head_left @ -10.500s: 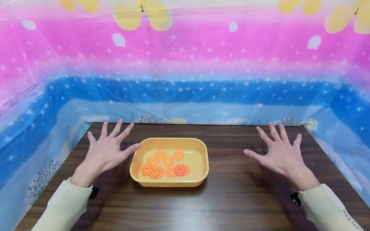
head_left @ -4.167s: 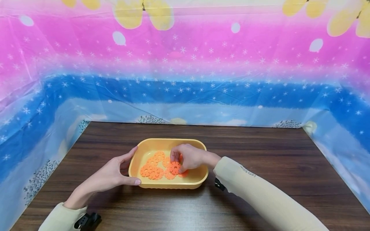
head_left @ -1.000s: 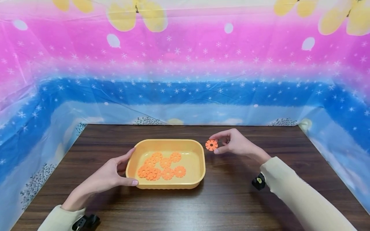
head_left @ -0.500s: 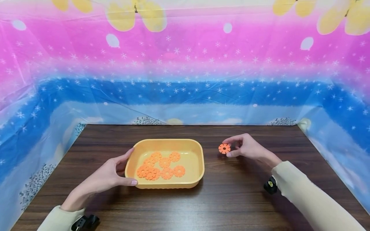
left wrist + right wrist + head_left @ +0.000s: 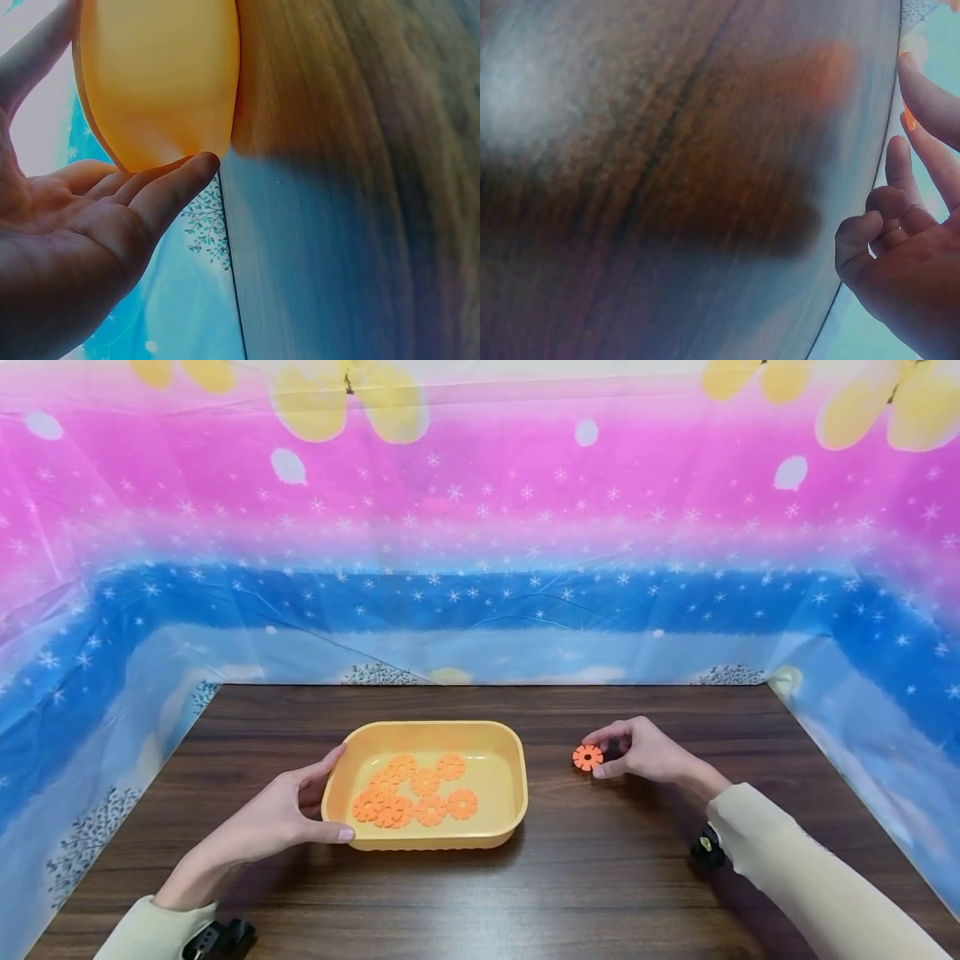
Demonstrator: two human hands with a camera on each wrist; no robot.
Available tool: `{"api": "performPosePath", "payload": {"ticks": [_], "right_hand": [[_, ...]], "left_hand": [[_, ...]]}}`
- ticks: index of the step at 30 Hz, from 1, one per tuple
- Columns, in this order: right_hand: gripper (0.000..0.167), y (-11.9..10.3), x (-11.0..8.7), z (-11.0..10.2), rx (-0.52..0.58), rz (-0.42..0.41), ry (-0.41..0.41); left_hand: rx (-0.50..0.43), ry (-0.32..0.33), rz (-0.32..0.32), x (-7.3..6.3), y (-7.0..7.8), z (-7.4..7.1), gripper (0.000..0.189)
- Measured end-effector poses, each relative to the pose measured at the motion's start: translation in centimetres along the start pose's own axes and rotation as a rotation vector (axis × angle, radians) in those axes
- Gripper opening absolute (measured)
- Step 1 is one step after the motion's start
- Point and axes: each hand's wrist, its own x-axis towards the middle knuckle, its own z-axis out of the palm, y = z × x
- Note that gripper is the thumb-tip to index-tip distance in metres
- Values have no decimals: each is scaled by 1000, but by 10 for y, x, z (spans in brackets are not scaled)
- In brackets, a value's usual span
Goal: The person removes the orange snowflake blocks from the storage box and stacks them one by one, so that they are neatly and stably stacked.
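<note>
My left hand [image 5: 270,818] grips the left end of a yellow plastic tray [image 5: 423,842], thumb at the near corner and fingers at the far side. In the left wrist view, the fingers [image 5: 176,184] lie against the tray's end wall [image 5: 161,67]. Several orange notched snowflake discs [image 5: 469,806] lie in the tray, some overlapping. To the right of the tray, my right hand [image 5: 648,756] pinches one orange snowflake disc [image 5: 578,759] between thumb and fingers, low over the table. Only a sliver of orange disc [image 5: 910,120] shows in the right wrist view.
The dark wood table [image 5: 480,902] spreads around the tray, with bare wood about the right hand. A pink and blue printed cloth [image 5: 480,593] hangs behind and along both sides. A black wrist camera [image 5: 707,847] sits under the right sleeve.
From over the tray, my right hand has carried one disc out to the right, then down near the table. Since first spread open beside the tray, my left hand has come to grip it.
</note>
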Motion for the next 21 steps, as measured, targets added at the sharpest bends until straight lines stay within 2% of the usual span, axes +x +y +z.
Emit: {"api": "performPosePath", "payload": {"ticks": [21], "right_hand": [[44,5,2,7,-128,-6,-17]], "left_hand": [[-6,-11,-14,1,2,-1,115]]}}
